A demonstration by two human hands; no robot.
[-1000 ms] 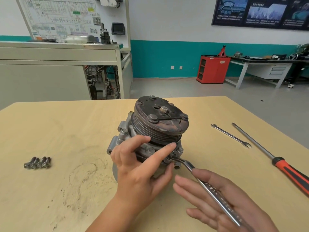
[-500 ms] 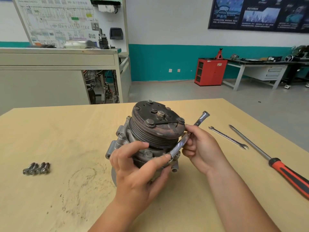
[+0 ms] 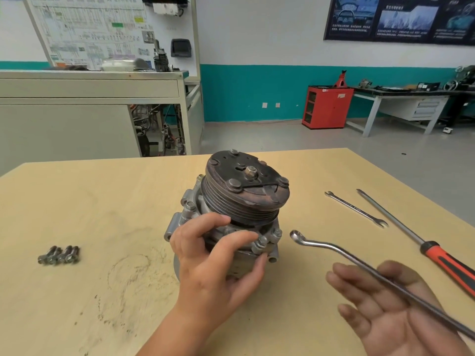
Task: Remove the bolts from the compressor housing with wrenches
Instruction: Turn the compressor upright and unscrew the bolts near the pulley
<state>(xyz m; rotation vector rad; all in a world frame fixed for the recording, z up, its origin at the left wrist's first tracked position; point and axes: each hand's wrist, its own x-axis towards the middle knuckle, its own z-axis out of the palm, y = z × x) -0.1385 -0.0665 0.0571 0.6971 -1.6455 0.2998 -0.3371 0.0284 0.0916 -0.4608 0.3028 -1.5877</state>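
Observation:
The compressor (image 3: 239, 201) stands on the wooden table (image 3: 102, 201), its dark pulley face tilted up toward me. My left hand (image 3: 216, 263) grips the housing from the front, fingers curled over its flange. A bolt head (image 3: 261, 242) stands proud of the flange by my fingertips, with a second bolt (image 3: 276, 233) beside it. My right hand (image 3: 390, 312) lies palm up with straight fingers, and the ring wrench (image 3: 359, 263) rests across it. The wrench's ring end (image 3: 295, 236) hovers just right of the bolts, off them.
Several removed bolts (image 3: 59, 255) lie together at the table's left. An open-end wrench (image 3: 356, 209) and a long screwdriver with a red and black handle (image 3: 437, 253) lie at the right. Scuff marks cover the table's near left.
Half a second ago my right hand gripped the wrench with its ring on the flange bolt. The wrench has come off the bolt and swung right, now lying across my flat palm.

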